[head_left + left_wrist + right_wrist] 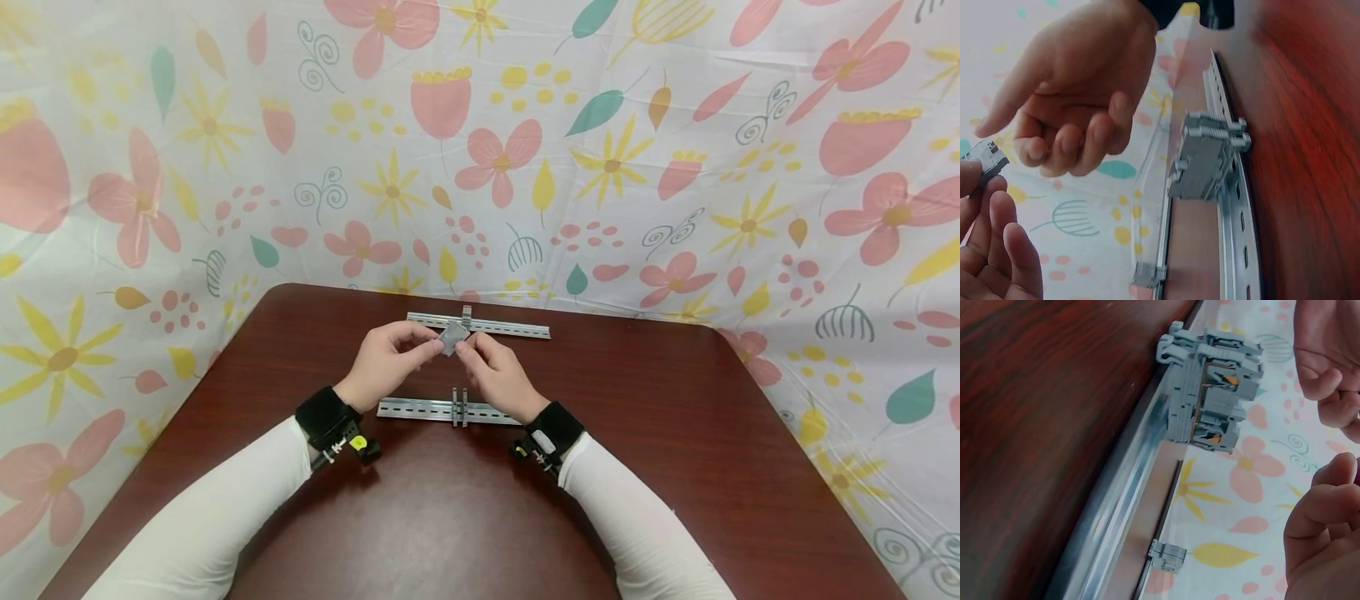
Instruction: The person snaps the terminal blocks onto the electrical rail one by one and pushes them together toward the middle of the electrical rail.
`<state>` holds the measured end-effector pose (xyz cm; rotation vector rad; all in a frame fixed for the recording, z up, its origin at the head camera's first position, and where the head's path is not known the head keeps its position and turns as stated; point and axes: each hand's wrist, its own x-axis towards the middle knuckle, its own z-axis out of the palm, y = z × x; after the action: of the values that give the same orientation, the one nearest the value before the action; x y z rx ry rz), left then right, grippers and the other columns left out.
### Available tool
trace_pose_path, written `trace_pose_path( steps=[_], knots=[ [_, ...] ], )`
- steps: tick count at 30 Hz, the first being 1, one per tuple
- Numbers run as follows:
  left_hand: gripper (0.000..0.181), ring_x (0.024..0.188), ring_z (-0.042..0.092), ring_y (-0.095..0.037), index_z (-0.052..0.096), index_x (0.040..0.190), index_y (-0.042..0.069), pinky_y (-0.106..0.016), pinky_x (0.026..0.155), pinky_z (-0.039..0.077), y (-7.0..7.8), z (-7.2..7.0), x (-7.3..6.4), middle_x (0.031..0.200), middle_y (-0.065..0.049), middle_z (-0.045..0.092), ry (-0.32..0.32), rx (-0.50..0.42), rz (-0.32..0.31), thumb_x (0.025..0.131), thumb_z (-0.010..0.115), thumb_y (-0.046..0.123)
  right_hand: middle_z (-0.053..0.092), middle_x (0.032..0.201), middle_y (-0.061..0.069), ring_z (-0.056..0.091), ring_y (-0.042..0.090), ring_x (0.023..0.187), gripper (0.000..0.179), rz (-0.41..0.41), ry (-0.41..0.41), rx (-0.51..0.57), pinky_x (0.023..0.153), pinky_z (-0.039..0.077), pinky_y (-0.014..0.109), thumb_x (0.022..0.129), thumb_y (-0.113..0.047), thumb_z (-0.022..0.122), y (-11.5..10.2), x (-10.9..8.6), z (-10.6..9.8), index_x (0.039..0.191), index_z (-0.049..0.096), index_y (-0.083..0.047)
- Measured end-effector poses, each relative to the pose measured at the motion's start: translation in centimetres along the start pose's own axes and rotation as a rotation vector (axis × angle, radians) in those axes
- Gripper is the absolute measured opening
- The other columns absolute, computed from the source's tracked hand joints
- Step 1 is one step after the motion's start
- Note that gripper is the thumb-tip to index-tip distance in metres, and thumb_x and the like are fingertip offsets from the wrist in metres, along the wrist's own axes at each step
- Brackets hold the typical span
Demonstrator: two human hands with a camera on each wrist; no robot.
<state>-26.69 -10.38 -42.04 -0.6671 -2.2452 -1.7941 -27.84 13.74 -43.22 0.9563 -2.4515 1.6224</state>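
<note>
Above the table, between the two hands, is a small grey terminal block. My left hand pinches it between thumb and fingers, also seen in the left wrist view, where the block shows a notched side. My right hand has its thumb at the block's right corner, with its other fingers curled; its exact hold is partly hidden. Below the hands lies a slotted metal DIN rail, carrying two upright grey terminal blocks with orange parts on one side.
Farther back lies a second DIN rail with a small grey piece clipped on it. Both rails lie on a dark red-brown table. A flower-patterned cloth hangs behind and beside the table.
</note>
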Motion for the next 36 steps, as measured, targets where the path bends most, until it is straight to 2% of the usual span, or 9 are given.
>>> trace_pose_path(
  steps=[5,8,13,16,20,26,29,32,36],
  knots=[
    [0.012,0.081,0.063,-0.048,0.084,0.113,0.011,-0.045,0.072,0.060,0.23,0.25,-0.22,0.093,-0.024,0.073,-0.034,-0.069,-0.041,0.106,0.080,0.021,0.054,0.078,0.002,0.053,0.021,0.067,0.028,-0.043,0.017,-0.071,0.064,0.042,0.032,0.121,-0.031,0.051,0.08,-0.04,0.15,0.106,0.061,-0.010],
    [0.012,0.079,0.063,-0.044,0.083,0.114,0.010,-0.048,0.075,0.061,0.12,0.31,-0.29,0.092,-0.022,0.072,-0.056,-0.085,-0.053,0.106,0.079,0.019,0.055,0.079,0.002,0.052,0.021,0.067,0.027,-0.057,0.020,-0.085,0.065,0.042,0.033,0.121,-0.030,0.051,0.05,-0.09,0.17,0.104,0.060,-0.011],
    [0.013,0.076,0.065,-0.032,0.083,0.115,0.010,-0.042,0.073,0.060,-0.16,0.43,-0.29,0.090,-0.015,0.073,-0.082,-0.081,-0.062,0.107,0.079,0.020,0.053,0.079,0.003,0.050,0.020,0.067,0.026,-0.077,0.015,-0.095,0.066,0.041,0.033,0.121,-0.027,0.049,0.07,-0.14,0.17,0.104,0.059,-0.011],
    [0.014,0.075,0.065,-0.028,0.083,0.115,0.010,-0.043,0.074,0.060,-0.28,0.47,-0.29,0.090,-0.013,0.073,-0.095,-0.073,-0.074,0.108,0.078,0.021,0.052,0.078,0.002,0.049,0.019,0.066,0.029,-0.090,0.015,-0.110,0.065,0.040,0.033,0.122,-0.026,0.048,0.17,-0.13,0.22,0.105,0.060,-0.005],
    [0.014,0.080,0.066,-0.040,0.083,0.116,0.011,-0.047,0.076,0.061,-0.36,0.52,-0.30,0.092,-0.013,0.074,-0.113,-0.072,-0.089,0.108,0.077,0.021,0.052,0.077,0.001,0.049,0.018,0.065,0.034,-0.100,0.022,-0.133,0.064,0.040,0.033,0.122,-0.027,0.048,0.27,-0.08,0.29,0.105,0.060,0.000],
    [0.014,0.091,0.063,-0.060,0.083,0.116,0.010,-0.044,0.078,0.062,-0.33,0.60,-0.34,0.097,-0.021,0.074,-0.130,-0.063,-0.096,0.108,0.078,0.021,0.048,0.077,0.000,0.045,0.017,0.064,0.030,-0.115,0.037,-0.168,0.064,0.037,0.032,0.121,-0.027,0.049,0.20,-0.10,0.27,0.098,0.057,-0.010],
    [0.014,0.093,0.064,-0.061,0.082,0.116,0.010,-0.049,0.079,0.063,-0.36,0.65,-0.36,0.098,-0.023,0.074,-0.141,-0.050,-0.094,0.108,0.078,0.021,0.045,0.076,0.000,0.043,0.016,0.064,0.029,-0.124,0.050,-0.190,0.064,0.035,0.032,0.121,-0.026,0.050,0.25,-0.09,0.26,0.095,0.054,-0.014],
    [0.014,0.092,0.064,-0.059,0.083,0.115,0.011,-0.053,0.079,0.062,-0.36,0.69,-0.39,0.095,-0.018,0.074,-0.147,-0.033,-0.089,0.107,0.079,0.022,0.044,0.076,0.000,0.042,0.016,0.064,0.029,-0.130,0.061,-0.202,0.064,0.034,0.032,0.120,-0.026,0.051,0.33,-0.09,0.29,0.094,0.053,-0.015],
    [0.014,0.090,0.066,-0.054,0.083,0.114,0.012,-0.043,0.077,0.062,-0.29,0.74,-0.49,0.093,-0.010,0.074,-0.151,0.002,-0.079,0.106,0.080,0.023,0.042,0.076,0.000,0.040,0.016,0.064,0.030,-0.133,0.061,-0.202,0.064,0.033,0.032,0.120,-0.026,0.051,0.32,-0.15,0.31,0.092,0.051,-0.014]
  ],
)
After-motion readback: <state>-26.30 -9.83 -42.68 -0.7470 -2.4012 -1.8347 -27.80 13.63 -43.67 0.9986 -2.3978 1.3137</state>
